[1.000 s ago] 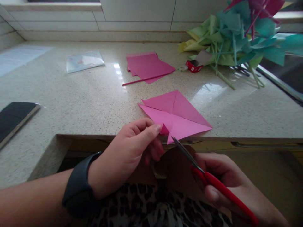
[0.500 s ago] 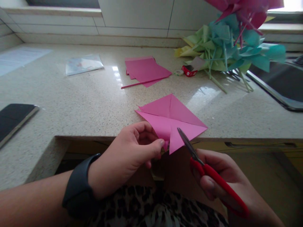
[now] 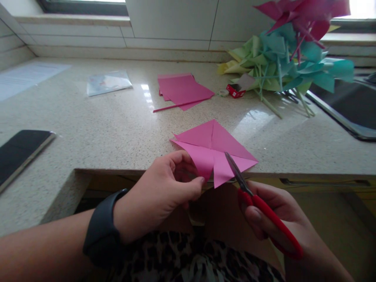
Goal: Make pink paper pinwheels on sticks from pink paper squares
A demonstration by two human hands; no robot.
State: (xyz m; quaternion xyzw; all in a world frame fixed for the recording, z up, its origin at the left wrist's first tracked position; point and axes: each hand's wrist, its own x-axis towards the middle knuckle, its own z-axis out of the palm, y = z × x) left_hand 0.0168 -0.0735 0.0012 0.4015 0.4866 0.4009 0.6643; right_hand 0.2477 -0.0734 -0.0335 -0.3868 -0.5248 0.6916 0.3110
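In the head view, a folded pink paper square (image 3: pixel 213 150) is seen lying at the near edge of the speckled countertop (image 3: pixel 117 125), its near corner hanging past that edge. This overhanging corner is pinched by the left hand (image 3: pixel 164 192), closed with thumb and fingers on the left flap of the paper; the bulk of the sheet lies beyond and to the right of this pinch. A dark band (image 3: pixel 101 231) is worn on the left wrist.

The red-handled scissors (image 3: pixel 255 199) are held by the right hand (image 3: pixel 273 215), whose fingers are closed about the handles. The blades are pointed up and to the left, away from the hand, and are laid across the right flap of the paper, just right of the split between the two near flaps. Whether the blades are parted cannot be told. The two hands are near each other, with the split corner of the paper between them.

Well beyond the hands, a stack of pink sheets (image 3: pixel 183 88) and a thin pink stick (image 3: pixel 176 105) are seen on the counter. Further right of these, a small red box (image 3: pixel 235 91) and a heap of green, teal and pink paper pinwheels (image 3: pixel 282 58) are found. Far to the left of the left hand a dark phone (image 3: pixel 20 150) lies flat, and a clear packet (image 3: pixel 108 82) lies beyond it.
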